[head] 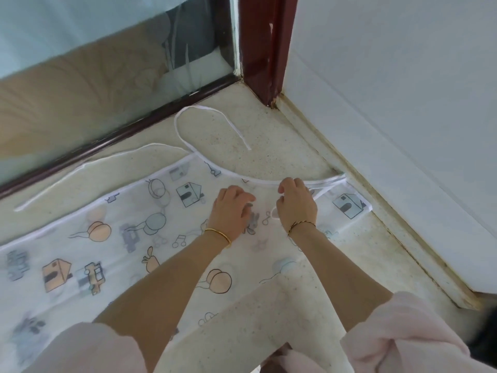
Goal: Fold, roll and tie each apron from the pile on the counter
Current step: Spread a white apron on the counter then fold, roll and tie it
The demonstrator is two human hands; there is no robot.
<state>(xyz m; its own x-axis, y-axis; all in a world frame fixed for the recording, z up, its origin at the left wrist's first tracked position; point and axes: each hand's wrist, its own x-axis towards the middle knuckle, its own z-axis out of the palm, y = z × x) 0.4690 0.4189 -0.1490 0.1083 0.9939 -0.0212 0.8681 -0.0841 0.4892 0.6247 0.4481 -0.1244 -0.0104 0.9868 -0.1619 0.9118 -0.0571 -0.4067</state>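
A thin white apron [113, 246] printed with houses, balloons and trucks lies spread flat on the speckled counter [269, 135]. Its white ties trail off the top edge: one long strap [80, 168] runs left and another [193, 111] loops toward the window. My left hand [231, 208] rests palm down on the cloth near the upper edge, fingers together. Just to its right, my right hand [295, 203] is curled over the apron's white edge binding, pinching the strap there. Both wrists carry gold bangles.
A dark wooden window frame [113, 135] borders the counter at the back, with a red-brown post [263, 49] in the corner. A pale wall [403, 103] with a worn ledge [376, 211] closes the right side. Pink sleeves fill the bottom.
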